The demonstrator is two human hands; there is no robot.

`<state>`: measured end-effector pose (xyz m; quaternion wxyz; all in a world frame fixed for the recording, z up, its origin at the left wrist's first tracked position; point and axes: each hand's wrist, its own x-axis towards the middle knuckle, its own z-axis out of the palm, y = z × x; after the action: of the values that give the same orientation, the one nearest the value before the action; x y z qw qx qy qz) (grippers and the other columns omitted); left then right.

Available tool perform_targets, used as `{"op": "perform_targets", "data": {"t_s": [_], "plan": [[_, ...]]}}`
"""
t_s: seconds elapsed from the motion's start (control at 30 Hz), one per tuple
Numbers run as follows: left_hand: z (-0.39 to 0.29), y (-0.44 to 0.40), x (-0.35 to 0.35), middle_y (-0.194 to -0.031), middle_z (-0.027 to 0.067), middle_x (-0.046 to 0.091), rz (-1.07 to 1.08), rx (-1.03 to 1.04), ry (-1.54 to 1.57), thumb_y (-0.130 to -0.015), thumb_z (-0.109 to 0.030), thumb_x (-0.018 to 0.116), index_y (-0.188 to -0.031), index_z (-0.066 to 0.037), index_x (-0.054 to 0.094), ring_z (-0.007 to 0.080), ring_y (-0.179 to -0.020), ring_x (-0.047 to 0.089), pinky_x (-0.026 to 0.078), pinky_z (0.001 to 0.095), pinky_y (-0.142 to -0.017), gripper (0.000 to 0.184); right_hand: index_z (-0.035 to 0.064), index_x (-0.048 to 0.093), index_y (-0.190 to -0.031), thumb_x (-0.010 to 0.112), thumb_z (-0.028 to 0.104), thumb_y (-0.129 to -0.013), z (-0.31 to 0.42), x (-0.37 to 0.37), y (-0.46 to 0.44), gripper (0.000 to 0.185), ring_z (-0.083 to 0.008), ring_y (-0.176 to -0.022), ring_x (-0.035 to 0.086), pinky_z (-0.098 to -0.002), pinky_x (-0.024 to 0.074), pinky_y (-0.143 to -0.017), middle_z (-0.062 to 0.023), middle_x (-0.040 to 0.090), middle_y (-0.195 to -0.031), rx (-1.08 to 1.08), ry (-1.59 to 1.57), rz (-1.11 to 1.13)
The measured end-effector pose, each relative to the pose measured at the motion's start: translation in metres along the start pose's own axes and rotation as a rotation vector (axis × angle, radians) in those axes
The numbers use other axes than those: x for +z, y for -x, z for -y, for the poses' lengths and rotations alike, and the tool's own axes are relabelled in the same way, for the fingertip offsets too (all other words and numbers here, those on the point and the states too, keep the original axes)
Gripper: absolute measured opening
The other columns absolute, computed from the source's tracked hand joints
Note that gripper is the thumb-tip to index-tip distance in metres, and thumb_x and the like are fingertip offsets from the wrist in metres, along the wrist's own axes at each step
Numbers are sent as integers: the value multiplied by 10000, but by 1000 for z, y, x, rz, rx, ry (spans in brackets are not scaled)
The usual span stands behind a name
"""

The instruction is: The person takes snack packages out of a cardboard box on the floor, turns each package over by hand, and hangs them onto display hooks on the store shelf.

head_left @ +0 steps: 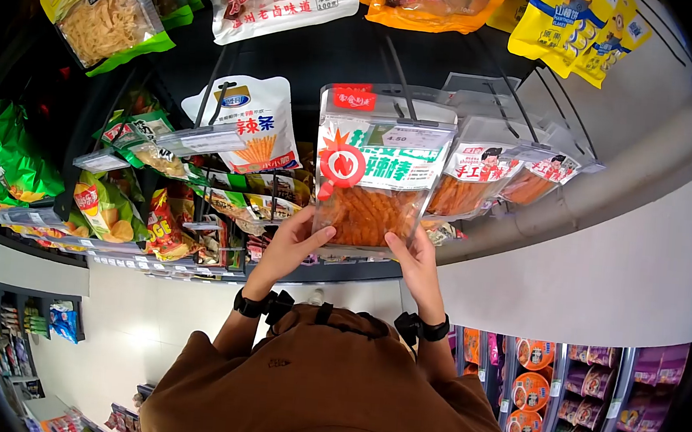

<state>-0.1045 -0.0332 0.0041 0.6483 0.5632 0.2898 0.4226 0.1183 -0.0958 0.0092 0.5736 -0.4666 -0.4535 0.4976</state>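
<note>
A clear-fronted snack bag [375,210] with orange-brown sticks inside and a red and green printed label hangs in front of me, its top at a metal display hook. My left hand [293,244] grips its lower left corner, the thumb pressed on the front. At the lower right corner, my right hand [415,262] pinches the bag with the thumb on the front as well. The fingers behind the bag are hidden. A price tag [401,137] on the hook's end covers part of the label. Whether the bag is still on the hook I cannot tell.
Similar clear snack bags [467,181] hang just to the right. A white snack bag [257,124] hangs to the left on another hook. Larger packets, one with a white wrapper [285,8], hang above. Lower left shelves hold chip bags [107,209]. Orange-lidded tubs [530,391] fill racks at lower right.
</note>
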Motion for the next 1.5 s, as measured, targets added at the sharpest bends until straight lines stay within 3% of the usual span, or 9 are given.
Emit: {"op": "perform_targets", "data": {"t_s": [0.17, 0.4, 0.57, 0.7, 0.83, 1.13, 1.27, 1.37, 1.5], "plan": [[0, 3, -2, -951, -39, 533, -15, -40, 2, -915, -103, 619, -1097, -7, 548, 41, -854, 458, 389, 216, -745, 218, 7, 450, -1330, 583, 84, -931, -7, 0, 1, 428, -91, -1050, 541, -245, 480, -831, -45, 557, -1197, -92, 86, -1], [-6, -5, 0, -1021, -25, 569, -6, -32, -7, -925, -117, 608, -1168, -18, 532, 48, -921, 501, 424, 231, -803, 273, 11, 452, -1326, 584, 116, -934, 4, 4, -5, 426, -88, -1010, 559, -247, 509, -772, -40, 563, -1168, -3, -12, -22], [-13, -11, 3, -1007, -23, 569, -36, -100, 54, -933, -152, 597, -1180, -39, 533, 54, -892, 529, 517, 238, -741, 279, -13, 443, -1312, 567, 101, -938, 9, 3, -17, 410, -106, -1063, 528, -245, 443, -876, -45, 564, -1171, -127, 87, -5], [-6, -17, 1, -949, -30, 559, -42, -38, -102, -940, -170, 588, -1151, -38, 539, 48, -859, 525, 502, 234, -735, 253, -18, 425, -1284, 561, 99, -941, 8, 5, -20, 388, -112, -1073, 516, -242, 434, -885, -53, 549, -1193, -100, 82, -28], [-9, -10, 5, -1071, -11, 603, -68, -62, -84, -943, -165, 581, -1238, -20, 534, 58, -963, 513, 398, 219, -842, 332, -14, 415, -1278, 565, 105, -940, 5, 6, -15, 389, -104, -1078, 510, -252, 483, -824, -68, 527, -1211, -52, -37, -24], [12, 13, 1, -1100, 78, 594, -207, 20, -251, -917, -136, 613, -1286, -40, 451, 124, -977, 570, 486, 283, -805, 414, 25, 365, -1325, 547, 64, -934, -25, -14, 6, 433, -176, -1107, 525, -299, 470, -892, -97, 446, -1320, -75, 61, -47], [-13, 34, 9, -1245, 123, 513, -374, 261, -670, -872, -103, 648, -1267, -41, 488, 222, -1109, 545, 500, 313, -838, 430, 30, 383, -1320, 527, 10, -912, -20, -22, 30, 433, -190, -1076, 565, -292, 465, -868, -87, 486, -1272, -105, 146, -62], [-66, 63, 36, -1101, 121, 608, -216, 361, -704, -846, -36, 645, -1107, -20, 622, 209, -979, 606, 507, 308, -769, 262, 27, 398, -1308, 521, -6, -903, -22, -30, 47, 425, -189, -1038, 588, -285, 464, -848, -85, 519, -1234, -27, 87, 5], [-108, 101, 99, -849, 61, 667, 48, 755, -730, -769, -58, 693, -958, -58, 693, 207, -708, 628, 473, 286, -574, 189, 27, 444, -1274, 513, 57, -934, -15, -28, 74, 349, -169, -1007, 597, -265, 470, -778, -78, 563, -1179, -4, 162, 97]]}}
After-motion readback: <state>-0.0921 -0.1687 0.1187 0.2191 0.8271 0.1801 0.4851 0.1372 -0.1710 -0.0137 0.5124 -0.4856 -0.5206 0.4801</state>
